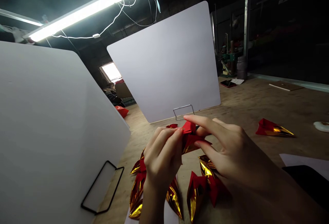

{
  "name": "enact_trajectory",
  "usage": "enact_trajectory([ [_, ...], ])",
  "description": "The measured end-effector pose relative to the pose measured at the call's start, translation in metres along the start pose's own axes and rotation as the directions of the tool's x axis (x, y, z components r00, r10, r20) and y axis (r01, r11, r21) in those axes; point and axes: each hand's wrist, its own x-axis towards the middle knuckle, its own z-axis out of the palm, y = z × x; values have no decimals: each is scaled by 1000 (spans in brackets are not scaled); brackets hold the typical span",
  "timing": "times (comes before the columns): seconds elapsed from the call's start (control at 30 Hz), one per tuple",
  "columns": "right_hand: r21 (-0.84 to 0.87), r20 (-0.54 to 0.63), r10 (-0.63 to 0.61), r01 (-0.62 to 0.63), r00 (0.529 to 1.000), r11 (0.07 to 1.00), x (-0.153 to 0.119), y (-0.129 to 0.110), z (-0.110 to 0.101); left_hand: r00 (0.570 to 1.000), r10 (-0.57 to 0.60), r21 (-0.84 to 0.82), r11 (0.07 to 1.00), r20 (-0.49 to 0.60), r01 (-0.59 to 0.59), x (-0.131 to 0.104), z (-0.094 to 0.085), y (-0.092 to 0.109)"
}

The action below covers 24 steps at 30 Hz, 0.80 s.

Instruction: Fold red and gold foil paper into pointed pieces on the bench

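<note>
Where two white panels (167, 63) stand on the wooden table (241, 111), we count two hands: the left hand (161, 152), fingertips pinched narrowly, and the right hand (226, 145), thumb and index finger moderately spaced, hold one red folded piece (189, 128) between them.

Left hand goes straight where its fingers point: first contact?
The red folded piece at the left hand's fingertips; just beyond, probably the right hand's fingers, though depth there is unclear.
</note>
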Motion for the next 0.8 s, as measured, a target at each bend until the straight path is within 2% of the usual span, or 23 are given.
enact_trajectory([
  [0.13,5,13,16,-16,1000,1000,1,-1,-2,998,-60,-49,997,-6,59,3,-1,3],
  [0.23,-16,5,11,-11,1000,1000,2,-2,-6,985,-153,-167,972,78,164,6,-6,4],
  [0.3,-48,5,-38,39,999,998,3,-3,-8,956,-220,-305,913,193,272,7,-11,3],
  [0.4,-133,36,-127,131,991,983,5,-4,-10,905,-254,-461,793,342,397,7,-18,0],
  [0.47,-173,38,-158,162,987,971,5,-5,-11,884,-255,-497,750,391,437,7,-20,0],
  [0.57,-162,7,-178,177,984,971,3,-4,-11,863,-297,-505,714,408,485,7,-22,2],
  [0.7,-56,-1,-100,100,995,993,-3,5,-12,819,-342,-477,683,461,554,8,-27,3],
  [0.8,60,59,-3,-1,998,998,-5,12,-17,729,-374,-459,590,574,664,8,-34,3],
])
